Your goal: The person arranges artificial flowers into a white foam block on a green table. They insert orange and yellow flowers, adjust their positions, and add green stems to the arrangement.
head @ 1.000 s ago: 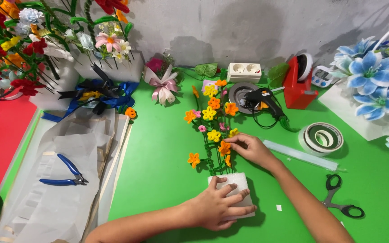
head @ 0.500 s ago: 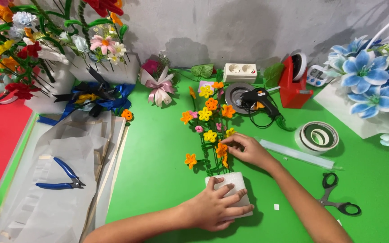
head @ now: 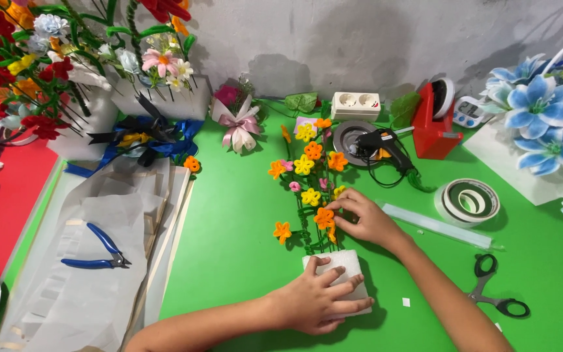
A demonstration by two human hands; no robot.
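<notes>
On the green tabletop [head: 229,248], two bare hands work at a small arrangement of orange and yellow handmade flowers [head: 309,186] standing in a white foam block [head: 345,264].

Left hand [head: 317,300] lies flat over the block, fingers [head: 350,287] spread and pressed on its top. Right hand [head: 366,218] reaches into the green stems, fingers pinched together on an orange blossom [head: 324,217] low in the bunch. Black-handled scissors [head: 493,293] lie to the right, blue-handled pliers [head: 99,251] well apart on pale sheets to the left.
</notes>
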